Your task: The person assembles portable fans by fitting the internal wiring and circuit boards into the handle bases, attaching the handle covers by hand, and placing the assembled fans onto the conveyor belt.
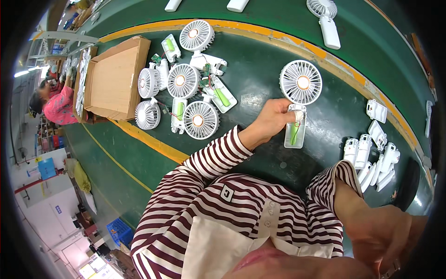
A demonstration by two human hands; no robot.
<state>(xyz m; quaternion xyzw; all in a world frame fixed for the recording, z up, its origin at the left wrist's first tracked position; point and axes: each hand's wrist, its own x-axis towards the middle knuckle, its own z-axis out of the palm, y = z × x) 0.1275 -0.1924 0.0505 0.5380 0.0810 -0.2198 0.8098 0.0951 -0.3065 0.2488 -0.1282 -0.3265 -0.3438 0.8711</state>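
Observation:
My left hand is closed round the neck of a small white handheld fan, just below its round grille with an orange-ringed centre. The fan's handle is uncovered, and a green battery with thin wires shows inside it. A thumb with a whitish covering presses on the top of that handle. My right hand is raised close to the camera at the lower right, away from the fan. Its fingers are curled together; whatever they may hold is hidden.
Several opened fans with green batteries and circuit boards lie at the left of the dark green table. Beside them stands a cardboard box. White handle shells are heaped at the right. A co-worker in pink works at far left.

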